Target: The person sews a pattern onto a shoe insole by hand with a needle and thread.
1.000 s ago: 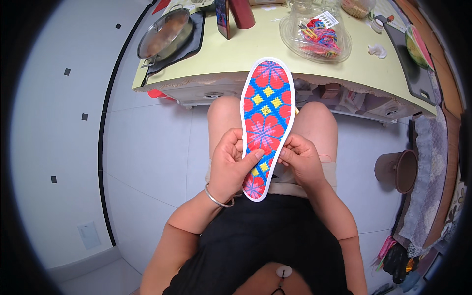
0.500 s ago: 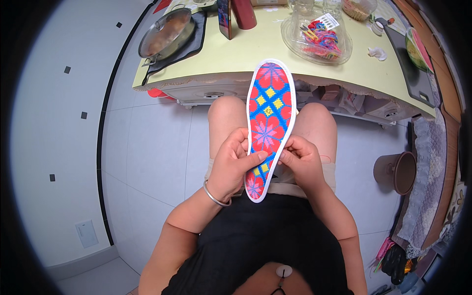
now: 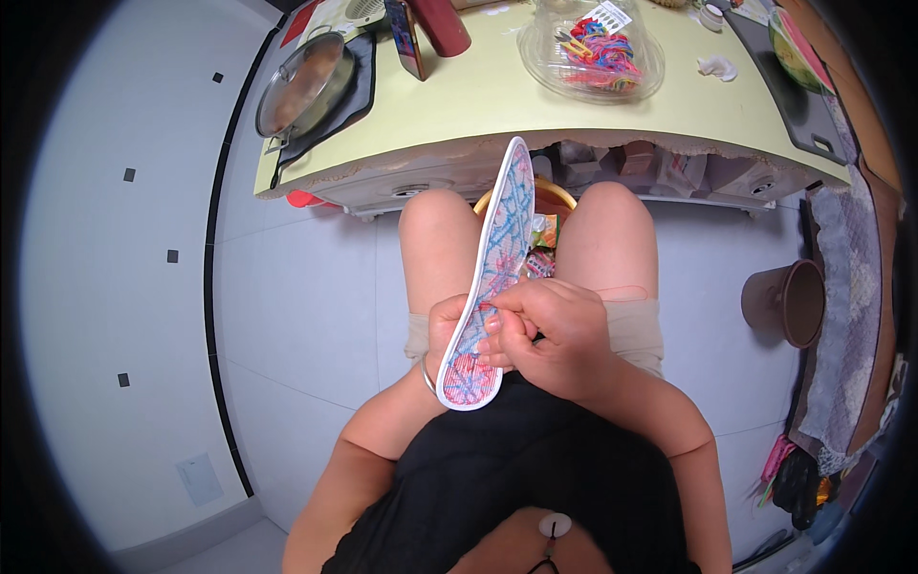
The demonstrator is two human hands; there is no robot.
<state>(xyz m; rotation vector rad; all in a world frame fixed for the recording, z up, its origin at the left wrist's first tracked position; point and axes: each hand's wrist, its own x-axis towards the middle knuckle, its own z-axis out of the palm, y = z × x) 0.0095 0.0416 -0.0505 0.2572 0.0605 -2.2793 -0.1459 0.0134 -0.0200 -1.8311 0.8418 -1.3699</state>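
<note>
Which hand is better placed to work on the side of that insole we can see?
Probably the right hand: it is in front, at the visible face of the insole. The left hand is partly hidden behind it, apparently supporting it.

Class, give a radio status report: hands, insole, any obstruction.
Left hand holding insole. Right hand at its stitched face, grip unclear. Insole tilted, hiding part of left hand.

L grip part-hidden bhd insole, red cyl cut @ top.

Hands have room btwn R knee & brown bin; table blocks fwd.
</note>
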